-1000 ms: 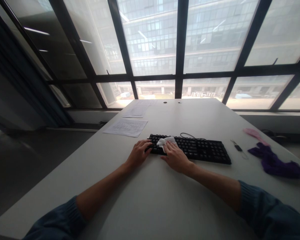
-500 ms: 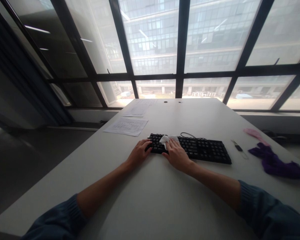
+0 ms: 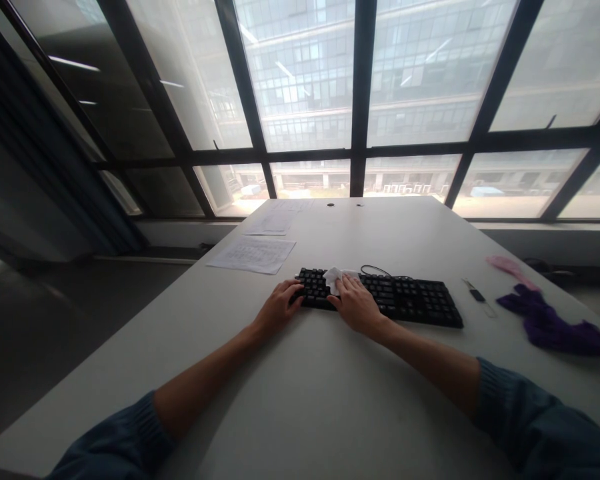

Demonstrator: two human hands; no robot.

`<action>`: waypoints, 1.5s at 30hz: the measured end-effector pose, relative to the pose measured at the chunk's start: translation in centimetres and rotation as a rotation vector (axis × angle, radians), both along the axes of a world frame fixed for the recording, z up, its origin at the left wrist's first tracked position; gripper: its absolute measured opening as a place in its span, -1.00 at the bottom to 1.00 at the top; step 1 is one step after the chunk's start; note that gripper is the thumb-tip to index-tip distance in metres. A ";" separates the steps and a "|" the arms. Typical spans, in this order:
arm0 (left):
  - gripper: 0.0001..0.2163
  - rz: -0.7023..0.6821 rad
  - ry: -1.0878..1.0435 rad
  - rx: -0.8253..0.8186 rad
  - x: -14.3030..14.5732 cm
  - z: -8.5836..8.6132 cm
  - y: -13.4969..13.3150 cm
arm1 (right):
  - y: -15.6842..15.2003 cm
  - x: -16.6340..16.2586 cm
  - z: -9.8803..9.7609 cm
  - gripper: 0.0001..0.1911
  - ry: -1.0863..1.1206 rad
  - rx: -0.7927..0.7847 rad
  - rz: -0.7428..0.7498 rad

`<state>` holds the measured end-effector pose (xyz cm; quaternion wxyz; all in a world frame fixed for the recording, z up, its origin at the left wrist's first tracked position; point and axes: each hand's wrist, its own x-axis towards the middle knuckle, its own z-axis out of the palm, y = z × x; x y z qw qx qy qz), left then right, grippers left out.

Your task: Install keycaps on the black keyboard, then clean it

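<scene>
A black keyboard (image 3: pixel 417 300) lies flat on the white table, its cable looped behind it. At its left end my left hand (image 3: pixel 279 305) grips the edge, fingers bent over the top and thumb along the near side. A crumpled white tissue (image 3: pixel 333 275) rests on the keys left of the middle. My right hand (image 3: pixel 356 305) holds this tissue under its fingers, pressed against the keys. The thumb points left over the keyboard's near edge, and the palm hides part of the keys.
Printed sheets of paper (image 3: pixel 253 255) lie beyond the keyboard at the left. To the right are a small dark tool with a metal tip (image 3: pixel 477 295), a purple cloth (image 3: pixel 555 327) and a pink cloth (image 3: pixel 511 268). Large windows stand behind the table (image 3: pixel 300 400).
My right hand has shifted slightly to the right over the keys with the tissue, which has bunched up a little. The left hand stays at the keyboard's left end.
</scene>
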<state>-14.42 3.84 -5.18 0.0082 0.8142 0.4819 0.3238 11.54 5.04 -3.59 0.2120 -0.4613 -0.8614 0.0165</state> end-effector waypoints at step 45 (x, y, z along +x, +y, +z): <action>-0.84 0.002 -0.042 0.012 0.2 0.9 -0.5 | 0.6 0.6 1.5 -0.43 0.027 0.000 0.283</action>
